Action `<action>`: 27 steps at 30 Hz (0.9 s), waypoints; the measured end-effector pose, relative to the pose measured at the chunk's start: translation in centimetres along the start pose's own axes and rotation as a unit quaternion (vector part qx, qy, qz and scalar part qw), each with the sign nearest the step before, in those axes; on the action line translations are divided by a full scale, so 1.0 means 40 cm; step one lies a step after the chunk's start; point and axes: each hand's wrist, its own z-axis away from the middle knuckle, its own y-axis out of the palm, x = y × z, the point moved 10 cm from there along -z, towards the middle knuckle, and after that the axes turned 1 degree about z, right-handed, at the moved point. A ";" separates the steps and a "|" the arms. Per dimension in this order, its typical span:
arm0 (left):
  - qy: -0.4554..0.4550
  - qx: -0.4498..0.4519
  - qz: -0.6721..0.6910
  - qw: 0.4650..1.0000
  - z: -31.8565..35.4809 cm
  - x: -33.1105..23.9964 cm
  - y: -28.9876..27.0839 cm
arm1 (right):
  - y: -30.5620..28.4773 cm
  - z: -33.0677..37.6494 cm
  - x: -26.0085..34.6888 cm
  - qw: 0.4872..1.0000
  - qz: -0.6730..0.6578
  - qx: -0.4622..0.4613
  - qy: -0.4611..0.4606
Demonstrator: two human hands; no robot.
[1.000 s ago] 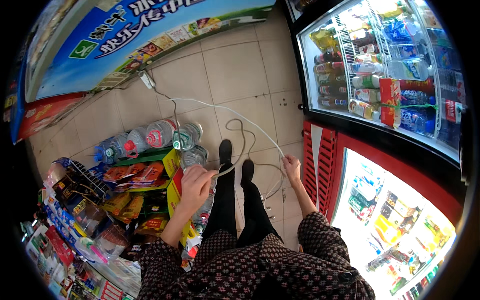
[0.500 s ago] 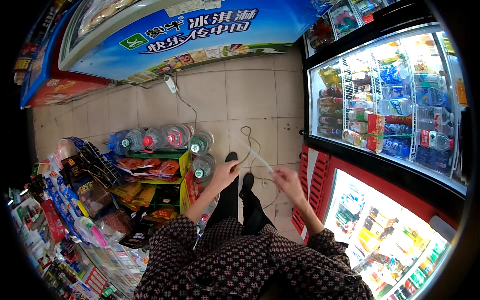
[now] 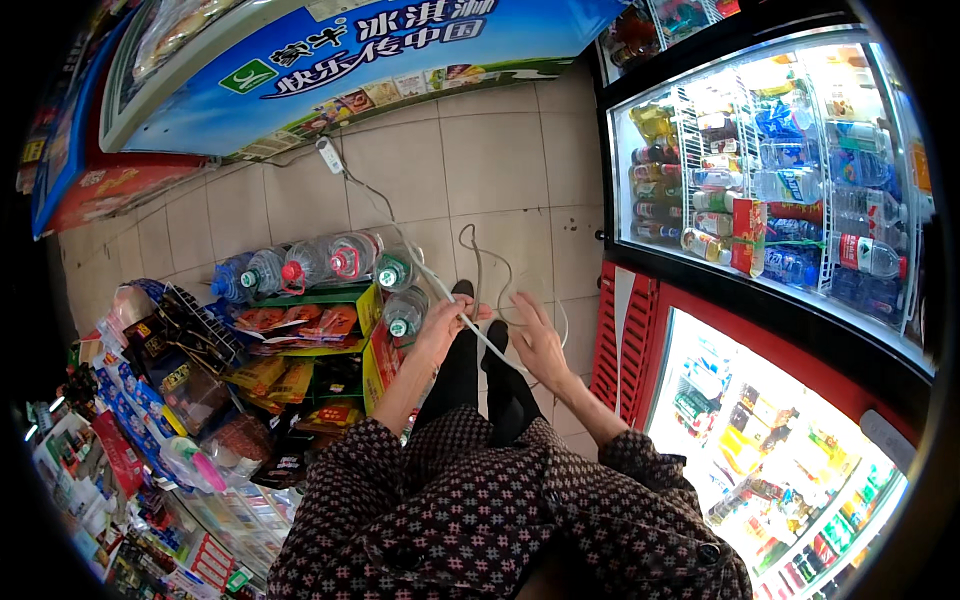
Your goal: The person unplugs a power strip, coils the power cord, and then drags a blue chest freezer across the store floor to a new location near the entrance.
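My left hand (image 3: 443, 327) is closed around a white cable (image 3: 425, 272) that runs up across the tiled floor to a white power strip (image 3: 330, 155). My right hand (image 3: 537, 335) hangs beside it with fingers spread, next to the cable's loose loops (image 3: 500, 275) on the floor, holding nothing. Both forearms come out of dark patterned sleeves. My black shoes (image 3: 478, 315) stand just beyond the hands.
Several large water jugs (image 3: 310, 265) lie on the floor to the left, by a low snack rack (image 3: 290, 350). A lit drinks fridge (image 3: 770, 190) and a red-framed cooler (image 3: 760, 430) stand on the right. A blue chest freezer (image 3: 330, 70) stands ahead.
The view has tilted up toward the freezer. Both hands have risen and come closer together, the left still holding the cable.
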 end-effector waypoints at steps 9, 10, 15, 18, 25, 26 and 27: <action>0.072 -0.052 -0.194 0.977 0.036 -0.052 -0.066 | 0.162 -0.129 0.053 0.891 0.284 0.262 -0.238; 0.101 -0.076 -0.168 0.978 0.055 -0.076 -0.074 | 0.151 -0.139 0.031 0.903 0.257 0.282 -0.199; 0.110 -0.138 -0.008 0.984 0.138 -0.124 -0.120 | -0.123 -0.214 0.006 0.998 0.051 0.042 -0.015; 0.076 -0.120 0.055 0.988 0.160 -0.084 -0.153 | -0.280 -0.228 0.111 0.998 -0.010 -0.042 -0.033; 0.041 -0.074 0.100 0.991 0.207 -0.098 -0.045 | -0.430 -0.242 0.325 0.998 0.034 0.013 -0.047; 0.041 -0.063 0.106 0.992 0.211 -0.108 -0.026 | -0.405 -0.238 0.310 0.998 0.019 0.052 -0.020; 0.053 -0.037 0.122 0.990 0.221 -0.139 0.009 | -0.382 -0.230 0.297 0.995 -0.030 0.096 0.010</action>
